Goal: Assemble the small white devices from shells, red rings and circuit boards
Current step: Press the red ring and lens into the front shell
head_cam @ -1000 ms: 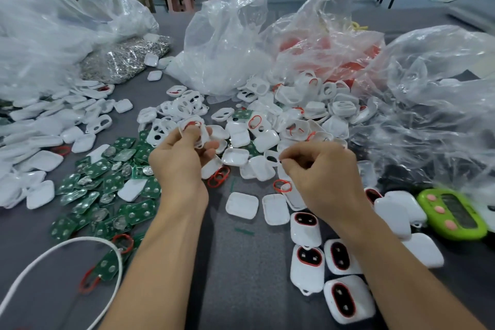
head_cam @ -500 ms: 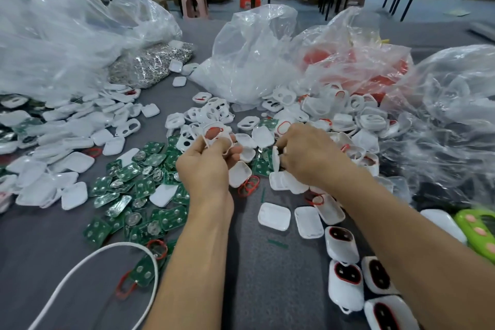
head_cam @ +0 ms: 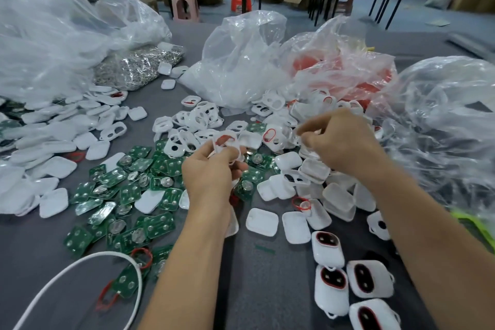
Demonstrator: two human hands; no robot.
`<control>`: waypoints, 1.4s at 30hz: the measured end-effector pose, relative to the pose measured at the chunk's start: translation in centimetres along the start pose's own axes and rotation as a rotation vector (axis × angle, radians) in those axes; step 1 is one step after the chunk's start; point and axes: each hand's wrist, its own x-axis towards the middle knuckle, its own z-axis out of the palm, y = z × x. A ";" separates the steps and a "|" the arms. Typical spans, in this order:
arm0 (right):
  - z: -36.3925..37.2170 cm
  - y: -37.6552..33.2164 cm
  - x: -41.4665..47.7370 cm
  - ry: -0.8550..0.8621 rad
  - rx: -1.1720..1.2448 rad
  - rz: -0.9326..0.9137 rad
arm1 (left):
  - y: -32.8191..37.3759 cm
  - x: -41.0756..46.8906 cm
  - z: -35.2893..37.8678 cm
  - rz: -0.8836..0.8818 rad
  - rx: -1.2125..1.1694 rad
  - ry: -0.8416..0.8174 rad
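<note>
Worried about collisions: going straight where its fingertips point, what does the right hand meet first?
Likely the red-ringed shell left of the right hand; depth is unclear, it may pass above.

White shells (head_cam: pixel 261 222) lie scattered beside green circuit boards (head_cam: pixel 158 226) and loose red rings (head_cam: pixel 294 203).

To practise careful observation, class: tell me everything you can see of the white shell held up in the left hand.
The white shell looks like plastic, a rounded frame with an oval opening. A red ring shows in that opening. It is tilted, held over the green circuit boards, and gripped by the left hand. The right hand does not touch it.
</note>
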 end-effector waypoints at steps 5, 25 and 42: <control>-4.8 3.4 -0.2 0.194 -0.144 0.103 | -1.1 -1.4 1.6 0.006 0.164 -0.210; -10.4 11.0 0.5 -0.132 -0.518 0.221 | -2.2 -3.0 2.9 -0.007 0.298 -0.334; -14.8 9.7 -3.6 0.438 -0.189 0.076 | -3.0 -4.4 3.5 0.017 0.319 -0.395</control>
